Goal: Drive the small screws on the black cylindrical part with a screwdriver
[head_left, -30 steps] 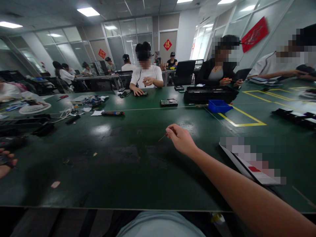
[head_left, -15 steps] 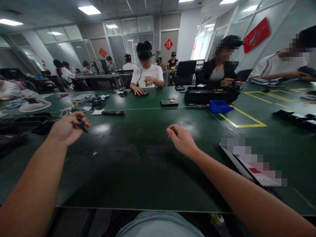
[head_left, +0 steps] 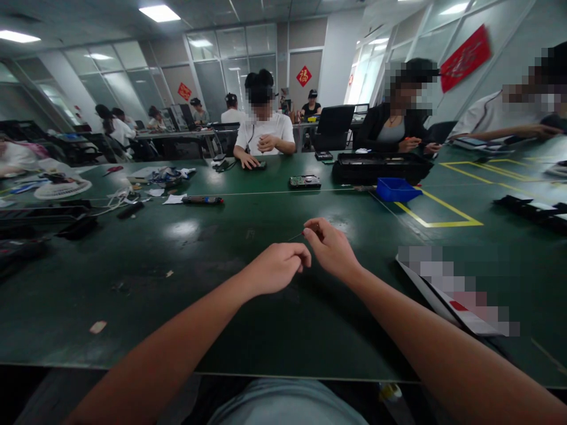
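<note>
My right hand (head_left: 330, 248) pinches a small screwdriver with a thin shaft (head_left: 296, 236) and a bit of red at its handle end. The shaft points left, above the green table. Just left of it and slightly nearer to me, my left hand (head_left: 279, 267) hangs with its fingers curled downward. Its thumb and palm are hidden, so whatever it may hold does not show. A small dark oblong piece (head_left: 130, 210) lies on the table at the left, beside some white cable (head_left: 117, 199).
A pen-like electric driver (head_left: 202, 200) lies ahead, left of a hard drive (head_left: 305, 182). Beyond my right hand are a blue bin (head_left: 397, 190) and a long black housing (head_left: 383, 168). A pale sheet (head_left: 429, 295) lies near my right forearm. Several people sit around.
My left hand has swung from the far left to beside my right hand. The dark thing it held no longer shows in it. My right hand has barely moved.
</note>
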`<state>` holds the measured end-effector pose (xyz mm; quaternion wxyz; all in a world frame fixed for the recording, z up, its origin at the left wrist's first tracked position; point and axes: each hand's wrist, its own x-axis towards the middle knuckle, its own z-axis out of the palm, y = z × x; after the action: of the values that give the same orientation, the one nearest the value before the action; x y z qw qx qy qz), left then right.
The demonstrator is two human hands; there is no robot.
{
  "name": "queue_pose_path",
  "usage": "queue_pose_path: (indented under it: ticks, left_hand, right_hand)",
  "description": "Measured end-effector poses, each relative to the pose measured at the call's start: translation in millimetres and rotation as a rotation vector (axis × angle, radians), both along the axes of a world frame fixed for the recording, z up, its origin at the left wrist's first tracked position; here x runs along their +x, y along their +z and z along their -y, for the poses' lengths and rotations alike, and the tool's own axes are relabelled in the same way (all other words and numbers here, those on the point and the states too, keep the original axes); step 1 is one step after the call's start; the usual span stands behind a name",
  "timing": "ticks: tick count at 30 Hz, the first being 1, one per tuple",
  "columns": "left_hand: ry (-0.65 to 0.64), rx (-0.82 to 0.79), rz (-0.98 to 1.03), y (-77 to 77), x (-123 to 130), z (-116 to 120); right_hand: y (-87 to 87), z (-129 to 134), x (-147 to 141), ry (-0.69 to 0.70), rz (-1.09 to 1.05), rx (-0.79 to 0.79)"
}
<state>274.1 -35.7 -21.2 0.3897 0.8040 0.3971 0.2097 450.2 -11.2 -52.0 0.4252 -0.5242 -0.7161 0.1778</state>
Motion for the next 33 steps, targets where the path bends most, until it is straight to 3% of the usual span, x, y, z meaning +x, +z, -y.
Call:
queue_pose_path:
  ticks: [3, 8, 11, 15, 18, 23, 33]
  left_hand:
    - [0.020, 0.075, -0.056, -16.5, 3, -5]
    - [0.092, 0.124, -0.126, -35.5, -14, -15]
    - [0.227, 0.146, -0.144, -42.4, -22, -19]
    - [0.355, 0.195, -0.022, -47.4, -26, -24]
    - [0.363, 0.231, 0.026, -50.1, -29, -29]
    - [0.330, 0.191, 0.105, -55.1, -30, -34]
    - [0.323, 0.260, 0.079, -54.5, -32, -38]
  right_hand:
    - [-1.8, -2, 0, -0.011, -0.007, 0.022]
    - [-1.1, -2, 0, -0.054, -0.049, 0.040]
    - [1.6, -1, 0, -0.078, -0.073, 0.019]
    - [3.2, -2, 1, -0.100, -0.117, -0.044]
    - [0.5, -6, 2, -0.060, -0.271, -0.115]
    - [-3.8, -12, 1, 0.081, -0.711, -0.261]
    - [-6.7, -9, -1, 0.106, -0.610, -0.181]
